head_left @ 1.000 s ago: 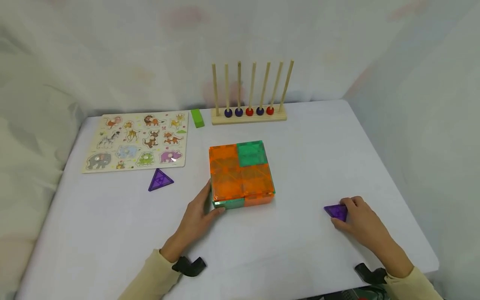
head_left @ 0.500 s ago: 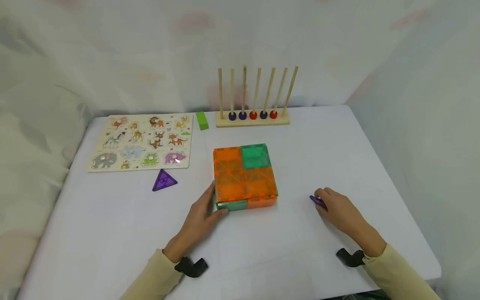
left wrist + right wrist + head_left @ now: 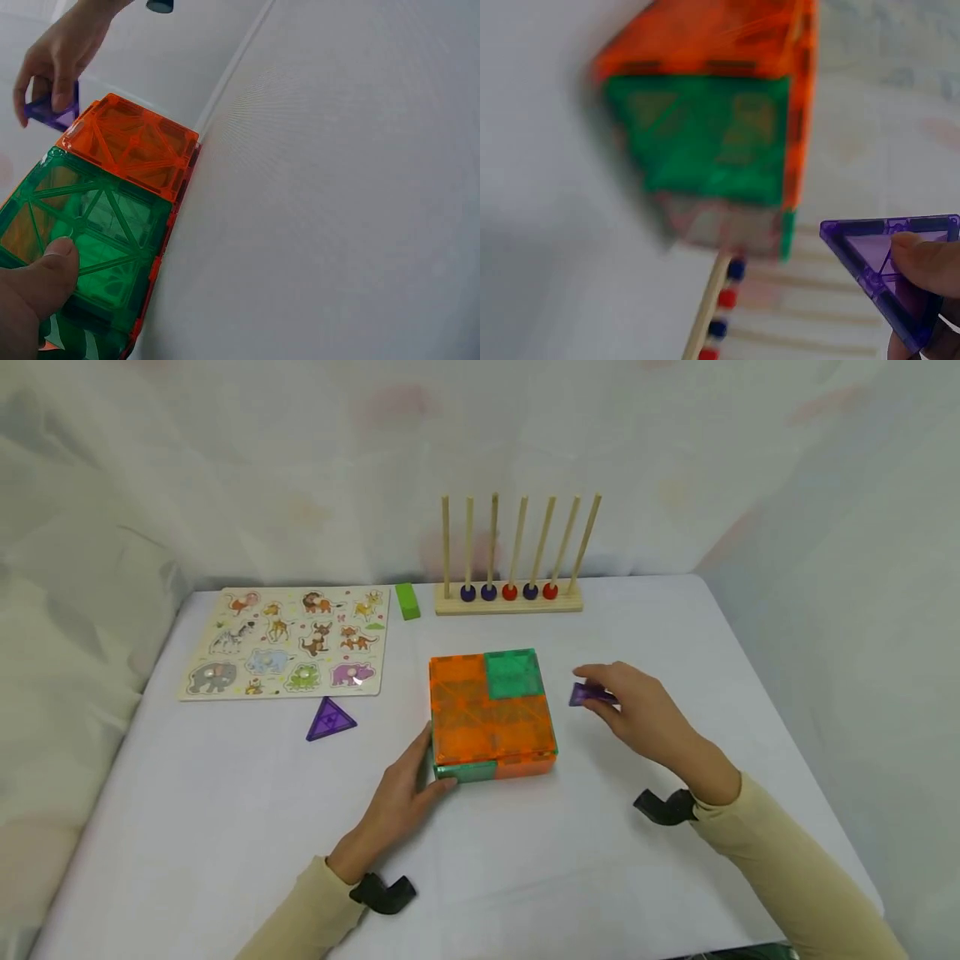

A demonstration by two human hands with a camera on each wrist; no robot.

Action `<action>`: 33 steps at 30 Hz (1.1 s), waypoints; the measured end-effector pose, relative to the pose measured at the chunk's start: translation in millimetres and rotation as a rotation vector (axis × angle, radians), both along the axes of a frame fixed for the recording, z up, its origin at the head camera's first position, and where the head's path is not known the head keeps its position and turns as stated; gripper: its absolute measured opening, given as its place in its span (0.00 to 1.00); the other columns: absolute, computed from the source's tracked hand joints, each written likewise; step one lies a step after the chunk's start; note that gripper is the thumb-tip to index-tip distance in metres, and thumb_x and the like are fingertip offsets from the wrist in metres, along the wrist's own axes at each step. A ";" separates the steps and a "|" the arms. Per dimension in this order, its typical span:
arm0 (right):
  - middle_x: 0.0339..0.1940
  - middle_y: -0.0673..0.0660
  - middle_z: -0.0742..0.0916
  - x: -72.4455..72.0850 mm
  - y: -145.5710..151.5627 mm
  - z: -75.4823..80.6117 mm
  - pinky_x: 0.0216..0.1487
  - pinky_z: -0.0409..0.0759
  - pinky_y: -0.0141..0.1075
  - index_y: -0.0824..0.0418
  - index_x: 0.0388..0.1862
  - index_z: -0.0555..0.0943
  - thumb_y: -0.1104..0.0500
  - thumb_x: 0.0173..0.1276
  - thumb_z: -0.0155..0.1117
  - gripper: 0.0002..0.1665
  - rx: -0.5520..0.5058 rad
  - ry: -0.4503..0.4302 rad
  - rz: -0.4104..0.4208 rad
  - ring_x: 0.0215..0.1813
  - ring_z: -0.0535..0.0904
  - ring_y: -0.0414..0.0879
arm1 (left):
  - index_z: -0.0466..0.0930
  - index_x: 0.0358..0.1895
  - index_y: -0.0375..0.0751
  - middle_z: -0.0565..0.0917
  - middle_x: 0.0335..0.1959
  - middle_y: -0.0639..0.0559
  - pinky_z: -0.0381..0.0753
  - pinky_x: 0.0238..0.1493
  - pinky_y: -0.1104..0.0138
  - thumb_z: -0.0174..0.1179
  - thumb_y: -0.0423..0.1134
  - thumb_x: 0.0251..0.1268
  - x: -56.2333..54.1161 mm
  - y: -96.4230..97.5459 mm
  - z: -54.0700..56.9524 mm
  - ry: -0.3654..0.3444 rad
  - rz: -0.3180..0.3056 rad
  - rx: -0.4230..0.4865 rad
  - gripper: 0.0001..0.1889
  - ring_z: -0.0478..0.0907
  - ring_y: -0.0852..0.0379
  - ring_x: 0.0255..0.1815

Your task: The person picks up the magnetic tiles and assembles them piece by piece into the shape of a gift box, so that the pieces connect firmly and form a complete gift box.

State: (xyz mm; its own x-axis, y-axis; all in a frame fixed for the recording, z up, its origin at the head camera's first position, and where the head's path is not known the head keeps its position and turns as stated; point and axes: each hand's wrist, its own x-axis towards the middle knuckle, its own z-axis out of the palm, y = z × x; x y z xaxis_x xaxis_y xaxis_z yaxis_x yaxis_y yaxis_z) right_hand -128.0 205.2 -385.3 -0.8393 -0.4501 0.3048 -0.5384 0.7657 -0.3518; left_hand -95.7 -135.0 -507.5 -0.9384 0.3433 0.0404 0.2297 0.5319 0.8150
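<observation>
A low square box built of translucent orange and green magnetic tiles [image 3: 487, 714] sits mid-table, its top orange except for a green far-right corner. My left hand [image 3: 392, 806] holds its near-left corner, fingers along the left side; the left wrist view shows the thumb [image 3: 52, 274] against a green tile. My right hand [image 3: 641, 714] pinches a purple triangular magnetic tile [image 3: 583, 694] between thumb and fingers, raised just right of the box. In the right wrist view this triangle [image 3: 849, 251] shows clearly, while the box is blurred. Another purple triangular tile [image 3: 330, 721] lies flat to the left.
Back left lies a wooden animal peg puzzle [image 3: 288, 643], with a small green block [image 3: 407, 601] beside its far corner. A wooden peg stand [image 3: 510, 606] with several blue and red beads stands at the back. Pale cloth hangs behind the white table [image 3: 697, 643].
My right hand has lifted the purple triangle off the right side of the table and carried it left and away from me, close to the box. My left hand stays at the box corner.
</observation>
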 end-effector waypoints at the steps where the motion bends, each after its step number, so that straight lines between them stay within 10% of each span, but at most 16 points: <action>1: 0.46 0.59 0.86 -4.3 -8.6 4.4 0.43 0.85 0.43 0.63 0.56 0.77 0.67 0.59 0.70 0.25 -0.031 -0.001 0.032 0.43 0.82 0.49 | 0.45 0.78 0.48 0.56 0.77 0.49 0.57 0.74 0.51 0.64 0.48 0.63 0.1 0.1 -0.3 0.004 -0.002 0.002 0.45 0.55 0.49 0.76; 11: 0.38 0.56 0.87 -32.4 -57.9 -1.1 0.37 0.82 0.38 0.62 0.55 0.78 0.62 0.62 0.69 0.22 -0.204 -0.105 0.098 0.39 0.83 0.46 | 0.45 0.78 0.48 0.56 0.77 0.49 0.57 0.74 0.52 0.63 0.50 0.63 1.0 2.0 -0.9 0.024 -0.020 0.004 0.46 0.54 0.50 0.77; 33: 0.43 0.59 0.88 -37.0 -62.4 -23.6 0.44 0.84 0.43 0.63 0.55 0.78 0.63 0.61 0.69 0.22 -0.261 -0.164 0.035 0.41 0.84 0.50 | 0.44 0.78 0.49 0.55 0.77 0.49 0.56 0.75 0.52 0.63 0.47 0.63 0.7 -0.6 1.1 0.000 0.002 -0.009 0.45 0.54 0.50 0.77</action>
